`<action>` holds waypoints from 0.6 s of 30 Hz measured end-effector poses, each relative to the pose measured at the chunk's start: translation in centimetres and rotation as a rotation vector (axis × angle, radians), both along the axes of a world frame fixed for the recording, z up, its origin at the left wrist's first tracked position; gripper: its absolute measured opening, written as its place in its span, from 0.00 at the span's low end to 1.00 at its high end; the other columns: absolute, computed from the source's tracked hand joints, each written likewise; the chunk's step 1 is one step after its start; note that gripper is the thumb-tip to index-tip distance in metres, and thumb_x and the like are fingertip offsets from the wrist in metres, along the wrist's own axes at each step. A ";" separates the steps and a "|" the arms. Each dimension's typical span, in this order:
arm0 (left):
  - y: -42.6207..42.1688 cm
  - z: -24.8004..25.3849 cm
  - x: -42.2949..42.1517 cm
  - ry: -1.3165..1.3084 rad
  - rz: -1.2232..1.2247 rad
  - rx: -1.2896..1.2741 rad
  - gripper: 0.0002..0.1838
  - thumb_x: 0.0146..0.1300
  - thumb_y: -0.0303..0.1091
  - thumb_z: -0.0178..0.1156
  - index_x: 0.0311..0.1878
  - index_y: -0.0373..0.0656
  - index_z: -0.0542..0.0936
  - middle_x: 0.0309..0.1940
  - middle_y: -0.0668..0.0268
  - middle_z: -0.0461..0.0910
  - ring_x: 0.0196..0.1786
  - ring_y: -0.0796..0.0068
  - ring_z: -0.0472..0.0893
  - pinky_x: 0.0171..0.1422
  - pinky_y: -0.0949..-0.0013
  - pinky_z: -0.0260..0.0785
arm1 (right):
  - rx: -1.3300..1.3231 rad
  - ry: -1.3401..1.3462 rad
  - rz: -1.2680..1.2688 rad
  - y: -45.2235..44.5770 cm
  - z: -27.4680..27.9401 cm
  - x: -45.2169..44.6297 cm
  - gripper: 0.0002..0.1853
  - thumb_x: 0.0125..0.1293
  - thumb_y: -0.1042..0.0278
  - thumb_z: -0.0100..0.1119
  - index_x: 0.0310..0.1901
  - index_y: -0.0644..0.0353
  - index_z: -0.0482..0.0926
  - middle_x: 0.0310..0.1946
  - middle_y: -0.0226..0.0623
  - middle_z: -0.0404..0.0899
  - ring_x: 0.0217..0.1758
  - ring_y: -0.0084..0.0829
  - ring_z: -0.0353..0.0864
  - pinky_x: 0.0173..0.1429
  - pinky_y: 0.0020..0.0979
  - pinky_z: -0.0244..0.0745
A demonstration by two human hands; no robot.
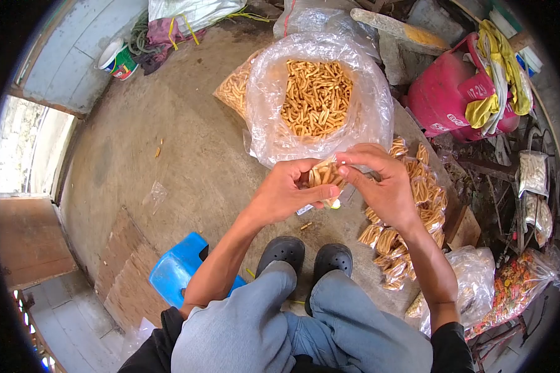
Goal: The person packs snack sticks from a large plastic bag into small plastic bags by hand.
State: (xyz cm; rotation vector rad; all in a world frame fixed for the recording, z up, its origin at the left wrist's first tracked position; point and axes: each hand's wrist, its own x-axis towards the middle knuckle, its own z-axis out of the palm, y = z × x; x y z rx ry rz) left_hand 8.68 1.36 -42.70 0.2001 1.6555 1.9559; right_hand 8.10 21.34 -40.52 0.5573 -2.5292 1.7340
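Note:
In the head view, my left hand [287,193] is wrapped round a small clear bag of snack sticks [325,174], its thumb across the lower part. My right hand [379,180] pinches the top edge of the same bag between thumb and fingers. Just beyond my hands stands a large open plastic sack [264,87], filled with loose golden snack sticks [317,96]. Several small filled packets [395,248] lie heaped on the floor to the right of my right hand. Something small, white and yellow-green, shows partly under my hands; its kind is hidden.
A blue plastic stool [171,273] is at my left, near my leg. A red gas cylinder [445,93] with yellow cloths stands at the back right. Bags of colourful snacks [516,286] lie at the lower right. A white-and-green bucket [119,61] sits far left.

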 end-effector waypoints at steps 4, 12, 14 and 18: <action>0.1 0.0 0.1 0.016 0.000 -0.103 0.12 0.62 0.32 0.66 0.46 0.37 0.82 0.32 0.68 0.84 0.33 0.85 0.80 0.36 0.78 0.74 | -0.032 -0.063 0.060 -0.2 0.1 0.3 0.11 0.60 0.77 0.64 0.45 0.60 0.84 0.39 0.38 0.82 0.46 0.30 0.79 0.55 0.31 0.70; 0.4 0.8 0.2 0.040 0.032 -0.201 0.12 0.63 0.36 0.66 0.45 0.37 0.84 0.32 0.69 0.84 0.32 0.87 0.79 0.35 0.78 0.73 | -0.041 -0.079 0.122 0.5 0.2 0.1 0.09 0.57 0.75 0.68 0.41 0.60 0.84 0.39 0.37 0.81 0.47 0.30 0.78 0.55 0.31 0.70; 0.5 1.0 0.2 0.032 0.037 -0.221 0.13 0.63 0.36 0.66 0.44 0.37 0.84 0.31 0.70 0.84 0.31 0.87 0.79 0.34 0.78 0.73 | -0.016 -0.074 0.132 0.5 0.4 0.2 0.10 0.56 0.75 0.69 0.40 0.60 0.84 0.39 0.36 0.82 0.47 0.29 0.78 0.55 0.31 0.71; 0.5 0.5 0.2 0.058 0.035 -0.293 0.13 0.63 0.37 0.66 0.44 0.37 0.84 0.30 0.70 0.84 0.30 0.87 0.78 0.33 0.78 0.73 | 0.036 0.023 0.103 0.5 0.2 0.3 0.11 0.53 0.76 0.70 0.40 0.59 0.84 0.38 0.36 0.81 0.46 0.32 0.78 0.54 0.32 0.71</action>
